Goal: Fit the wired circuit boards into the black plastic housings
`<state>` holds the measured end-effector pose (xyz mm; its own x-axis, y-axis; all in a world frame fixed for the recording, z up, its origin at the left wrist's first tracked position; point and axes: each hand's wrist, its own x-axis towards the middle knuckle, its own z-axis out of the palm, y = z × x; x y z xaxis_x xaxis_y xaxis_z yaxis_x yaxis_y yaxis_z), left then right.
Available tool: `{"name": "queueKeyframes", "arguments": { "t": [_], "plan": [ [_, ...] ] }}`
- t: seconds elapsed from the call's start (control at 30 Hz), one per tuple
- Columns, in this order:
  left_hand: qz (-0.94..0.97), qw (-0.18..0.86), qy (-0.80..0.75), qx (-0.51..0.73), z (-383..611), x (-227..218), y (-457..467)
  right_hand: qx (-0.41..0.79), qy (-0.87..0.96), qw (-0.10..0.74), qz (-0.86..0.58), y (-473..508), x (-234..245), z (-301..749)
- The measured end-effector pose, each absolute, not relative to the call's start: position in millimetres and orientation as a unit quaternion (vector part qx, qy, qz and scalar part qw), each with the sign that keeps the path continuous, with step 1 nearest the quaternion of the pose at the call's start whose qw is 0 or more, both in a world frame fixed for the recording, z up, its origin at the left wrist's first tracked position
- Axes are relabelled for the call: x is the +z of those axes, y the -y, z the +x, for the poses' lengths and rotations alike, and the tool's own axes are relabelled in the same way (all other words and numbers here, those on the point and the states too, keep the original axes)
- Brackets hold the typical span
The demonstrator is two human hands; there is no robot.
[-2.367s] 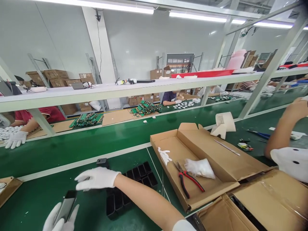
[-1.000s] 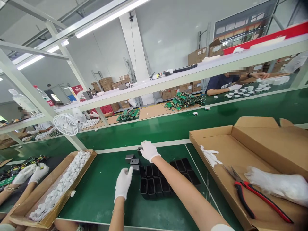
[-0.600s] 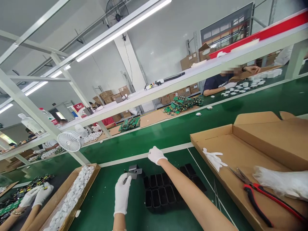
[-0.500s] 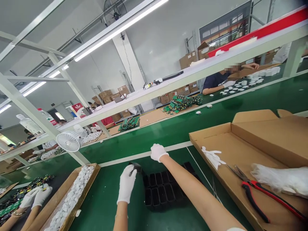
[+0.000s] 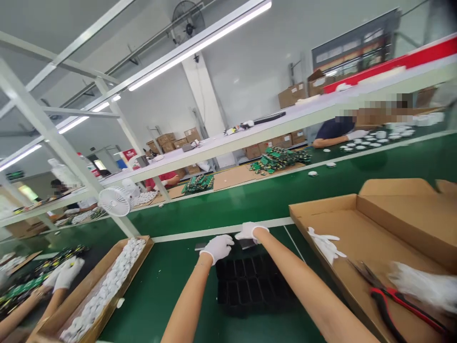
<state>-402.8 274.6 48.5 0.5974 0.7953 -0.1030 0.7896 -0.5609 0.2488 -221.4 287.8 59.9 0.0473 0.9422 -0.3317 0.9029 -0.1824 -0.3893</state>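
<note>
My left hand (image 5: 218, 248), in a white glove, is just beyond a block of black open-topped compartments (image 5: 250, 281). Its fingers are bent but apart, with nothing visible in them. A flat dark grey piece (image 5: 200, 247) shows at its left side, partly hidden by the hand. Close by on the right, my gloved right hand (image 5: 252, 231) has its fingers closed over another dark grey piece (image 5: 247, 244), whose shape is mostly covered. The compartments stand in rows on the green table (image 5: 157, 295), partly behind my right forearm.
On the right a cardboard tray (image 5: 323, 206) holds red-handled pliers (image 5: 389, 295), a white glove (image 5: 325, 242) and a plastic bag (image 5: 424, 283). A box of white parts (image 5: 117, 271) stands left, beside a co-worker's gloved hands (image 5: 67, 274). Circuit boards (image 5: 273, 159) are piled across the belt (image 5: 228, 206).
My left hand has moved right, away from the dark piece it was holding, toward my right hand. My right hand has turned and come down slightly. The whole view has shifted a little.
</note>
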Motion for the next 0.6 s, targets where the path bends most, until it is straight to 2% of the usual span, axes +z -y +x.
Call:
{"name": "queueKeyframes", "arguments": {
  "t": [0.13, 0.3, 0.47, 0.6],
  "plan": [
    [0.877, 0.140, -0.460, 0.005, -401, 40, -275, 0.288, 0.654, -0.008, -0.699, -287, 52, -238],
    [0.866, 0.150, -0.477, 0.002, -402, 35, -278, 0.223, 0.656, 0.027, -0.720, -284, 48, -249],
    [0.866, 0.158, -0.475, -0.004, -403, 31, -281, 0.249, 0.634, -0.004, -0.732, -284, 41, -240],
    [0.860, 0.157, -0.486, -0.013, -400, 31, -282, 0.236, 0.641, 0.042, -0.729, -285, 37, -246]
  ]
}}
